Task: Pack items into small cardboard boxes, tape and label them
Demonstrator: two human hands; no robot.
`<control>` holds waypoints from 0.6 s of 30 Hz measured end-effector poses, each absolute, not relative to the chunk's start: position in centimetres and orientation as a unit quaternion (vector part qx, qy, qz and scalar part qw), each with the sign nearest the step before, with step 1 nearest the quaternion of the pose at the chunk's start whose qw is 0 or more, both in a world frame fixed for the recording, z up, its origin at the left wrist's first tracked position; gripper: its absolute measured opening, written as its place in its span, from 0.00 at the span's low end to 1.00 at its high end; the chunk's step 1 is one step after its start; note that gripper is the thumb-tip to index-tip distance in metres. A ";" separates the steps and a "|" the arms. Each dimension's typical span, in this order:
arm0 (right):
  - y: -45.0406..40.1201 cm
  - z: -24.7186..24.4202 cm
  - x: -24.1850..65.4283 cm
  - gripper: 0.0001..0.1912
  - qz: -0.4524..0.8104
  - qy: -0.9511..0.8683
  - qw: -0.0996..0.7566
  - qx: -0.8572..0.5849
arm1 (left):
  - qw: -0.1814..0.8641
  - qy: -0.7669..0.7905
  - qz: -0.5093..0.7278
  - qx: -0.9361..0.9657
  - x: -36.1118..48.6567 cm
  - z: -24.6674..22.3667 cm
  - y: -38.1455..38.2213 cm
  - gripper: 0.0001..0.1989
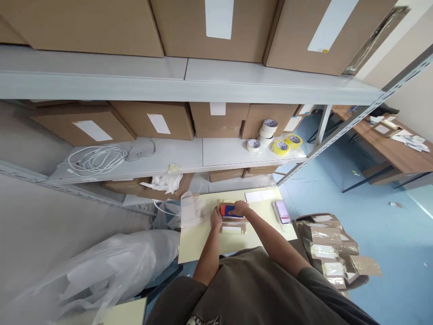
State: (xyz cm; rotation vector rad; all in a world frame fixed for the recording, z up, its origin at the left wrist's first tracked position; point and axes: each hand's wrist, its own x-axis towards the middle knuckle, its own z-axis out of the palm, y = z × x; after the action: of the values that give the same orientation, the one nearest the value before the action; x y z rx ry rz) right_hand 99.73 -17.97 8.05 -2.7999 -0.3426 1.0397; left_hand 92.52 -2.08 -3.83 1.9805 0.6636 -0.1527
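A small cardboard box (233,229) with shiny tape and a white label lies on the pale yellow tabletop (196,248) before me. My right hand (241,208) grips a blue and orange tape dispenser (227,211) on top of the box. At the box's left edge, my left hand (216,218) holds the side, close to the dispenser's orange end. Its fingers show only in part. To the left lies a translucent plastic sheet (191,210). A phone (282,212) rests on the right of the tabletop, and white paper (260,195) lies along the back edge.
A metal shelf (203,90) with large cartons rises just behind the table. Its middle board bears a white cable coil (98,160) and several tape rolls (280,147). A carton of taped parcels (329,248) stands right; a large plastic bag (128,262) bulges left.
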 end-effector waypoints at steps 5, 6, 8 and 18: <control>-24.9 9.0 99.7 0.31 0.346 -0.083 0.087 -0.931 | 0.459 0.257 -0.080 0.847 92.7 -4.1 -2.0 0.23; -27.3 9.2 99.5 0.29 0.341 -0.057 0.086 -0.934 | 0.448 0.257 -0.083 0.852 92.7 -4.1 -2.0 0.23; -32.0 9.5 98.8 0.24 0.290 0.014 0.084 -0.953 | 0.430 0.258 -0.087 0.861 92.8 -4.0 -2.0 0.23; -41.9 9.3 97.4 0.22 0.270 0.093 0.092 -0.954 | 0.375 0.256 -0.089 0.886 93.7 -3.1 -2.1 0.22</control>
State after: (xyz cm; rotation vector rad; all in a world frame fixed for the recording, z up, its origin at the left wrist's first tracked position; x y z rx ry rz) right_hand 97.37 -41.92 9.32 -2.8323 0.2754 0.8022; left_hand 93.71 -2.06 -3.12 2.2686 0.6549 -0.2270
